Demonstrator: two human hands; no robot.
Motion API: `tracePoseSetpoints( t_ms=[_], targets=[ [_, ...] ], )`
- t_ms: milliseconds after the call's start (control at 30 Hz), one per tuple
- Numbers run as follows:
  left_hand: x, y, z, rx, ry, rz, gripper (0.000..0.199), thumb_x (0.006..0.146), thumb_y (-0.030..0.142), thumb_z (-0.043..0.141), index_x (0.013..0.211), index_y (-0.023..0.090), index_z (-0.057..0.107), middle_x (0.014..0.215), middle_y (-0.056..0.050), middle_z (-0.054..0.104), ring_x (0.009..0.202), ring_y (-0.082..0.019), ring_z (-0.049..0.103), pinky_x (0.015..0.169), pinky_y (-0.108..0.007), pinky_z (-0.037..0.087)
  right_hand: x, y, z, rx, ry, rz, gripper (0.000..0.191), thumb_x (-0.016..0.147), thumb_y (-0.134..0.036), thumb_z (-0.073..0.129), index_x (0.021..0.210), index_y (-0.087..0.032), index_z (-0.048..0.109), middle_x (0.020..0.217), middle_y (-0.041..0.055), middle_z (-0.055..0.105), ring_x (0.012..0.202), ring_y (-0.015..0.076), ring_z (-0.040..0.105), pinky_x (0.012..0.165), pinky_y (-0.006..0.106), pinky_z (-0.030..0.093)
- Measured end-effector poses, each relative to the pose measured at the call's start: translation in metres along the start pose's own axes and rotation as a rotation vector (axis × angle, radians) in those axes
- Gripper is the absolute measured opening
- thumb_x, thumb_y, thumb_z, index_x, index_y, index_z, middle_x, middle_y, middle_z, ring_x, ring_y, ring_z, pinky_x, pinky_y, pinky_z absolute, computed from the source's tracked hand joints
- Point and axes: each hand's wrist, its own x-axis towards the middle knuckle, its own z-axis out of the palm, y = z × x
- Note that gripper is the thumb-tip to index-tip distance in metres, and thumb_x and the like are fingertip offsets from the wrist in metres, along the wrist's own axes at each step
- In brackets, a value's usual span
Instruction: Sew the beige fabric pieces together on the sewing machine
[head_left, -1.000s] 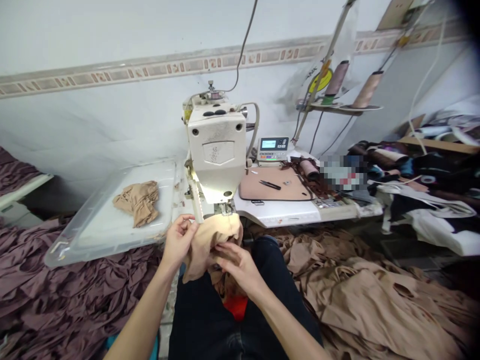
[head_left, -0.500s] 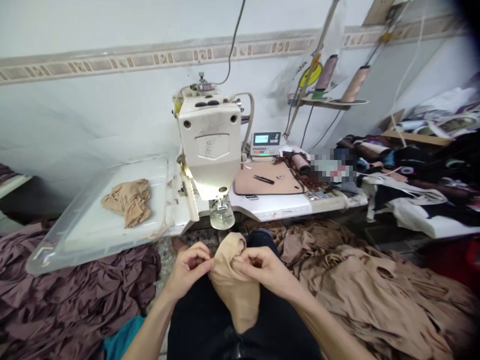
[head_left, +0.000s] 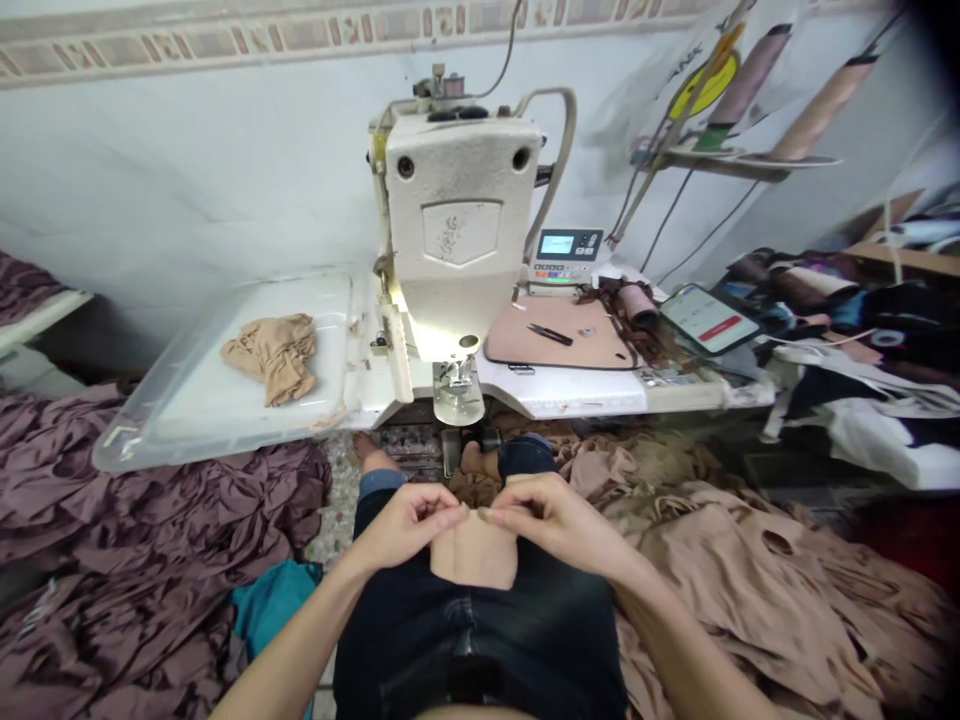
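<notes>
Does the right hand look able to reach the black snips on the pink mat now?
Probably yes: the black snips lie uncovered on the pink mat, and nothing seems to block the way over the white table. The right hand would first have to release the beige cloth.

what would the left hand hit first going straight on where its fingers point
Probably the right hand, pinching the same beige fabric piece as the left hand; depth is unclear.

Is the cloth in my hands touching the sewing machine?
Apart: the head view shows the cloth lower in the picture, with a plain gap between it and the machine.
</notes>
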Motion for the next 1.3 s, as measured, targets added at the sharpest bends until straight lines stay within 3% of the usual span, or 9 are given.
tracePoseSetpoints(
  t_ms=[100,167,267,367,600,800,967,1100,1300],
  targets=[
    [0.0,0.007,-0.011,-0.022,0.101,0.086,0.039,0.095,0.048,0.078,0.118,0.016,0.079,0.068,0.004,0.053,0.058,-0.01,0.044,0.055,-0.021,0.035,0.005,0.003,0.01,0.119,0.132,0.083,0.041,0.099,-0.053,0.069,0.083,-0.017,0.08,0.069,0.0026,0.068,0.062,0.0166,0.059,0.057,0.027,0.041],
    [0.001,0.013,-0.016,0.007,0.118,0.132,0.041,0.096,0.045,0.077,0.127,0.018,0.079,0.071,0.002,0.059,0.059,-0.011,0.049,0.055,-0.021,0.038,0.01,0.0,0.014,0.154,0.17,0.112,0.045,0.097,-0.058,0.069,0.081,-0.017,0.078,0.065,0.0018,0.066,0.056,0.016,0.056,0.053,0.027,0.04],
    [0.005,0.021,-0.023,0.2,0.141,0.221,0.028,0.101,0.038,0.071,0.116,0.019,0.085,0.085,-0.007,0.075,0.075,-0.018,0.065,0.066,-0.025,0.049,0.016,-0.013,0.014,0.073,0.237,0.026,0.044,0.098,-0.055,0.069,0.077,-0.018,0.078,0.066,0.002,0.065,0.059,0.0164,0.057,0.056,0.028,0.042],
    [0.01,0.029,-0.028,0.334,0.193,0.312,0.024,0.104,0.033,0.066,0.106,0.019,0.086,0.09,-0.008,0.079,0.085,-0.02,0.07,0.077,-0.028,0.052,0.019,-0.026,0.011,-0.07,0.346,-0.125,0.039,0.103,-0.044,0.066,0.078,-0.019,0.079,0.067,0.0016,0.062,0.062,0.016,0.056,0.059,0.029,0.041],
    [0.03,0.048,-0.026,0.075,0.312,0.186,0.03,0.098,0.045,0.07,0.094,0.016,0.079,0.084,-0.005,0.075,0.074,-0.017,0.064,0.069,-0.025,0.049,0.041,-0.03,0.0,-0.126,0.564,-0.232,0.029,0.101,-0.039,0.071,0.083,-0.019,0.083,0.066,0.0007,0.059,0.06,0.0159,0.053,0.057,0.03,0.04],
    [0.049,0.068,-0.027,0.027,0.523,0.137,0.04,0.083,0.054,0.083,0.086,0.018,0.066,0.063,0.005,0.055,0.056,-0.011,0.047,0.054,-0.021,0.035,0.067,-0.017,-0.011,0.078,0.592,-0.083,0.033,0.092,-0.048,0.077,0.08,-0.018,0.082,0.076,0.0051,0.075,0.073,0.0222,0.068,0.07,0.031,0.052],
    [0.063,0.076,-0.029,-0.023,0.56,0.155,0.04,0.084,0.05,0.082,0.098,0.02,0.059,0.061,0.01,0.042,0.052,-0.01,0.041,0.053,-0.021,0.031,0.076,-0.016,-0.015,0.128,0.636,-0.055,0.04,0.09,-0.055,0.077,0.077,-0.017,0.078,0.076,0.0062,0.076,0.078,0.0256,0.071,0.076,0.034,0.056],
    [0.077,0.074,-0.032,0.013,0.608,0.205,0.031,0.088,0.043,0.079,0.099,0.021,0.06,0.061,0.009,0.044,0.052,-0.012,0.044,0.054,-0.023,0.034,0.082,-0.015,-0.017,0.121,0.676,-0.065,0.04,0.092,-0.054,0.074,0.076,-0.017,0.076,0.074,0.0049,0.074,0.076,0.0242,0.07,0.076,0.033,0.056],
    [0.09,0.072,-0.035,-0.05,0.549,0.214,0.035,0.089,0.048,0.079,0.102,0.022,0.06,0.059,0.009,0.045,0.05,-0.012,0.044,0.052,-0.023,0.034,0.09,-0.009,-0.026,0.088,0.685,-0.082,0.038,0.091,-0.051,0.074,0.075,-0.016,0.076,0.073,0.004,0.074,0.074,0.0226,0.068,0.073,0.032,0.054]
  ],
)
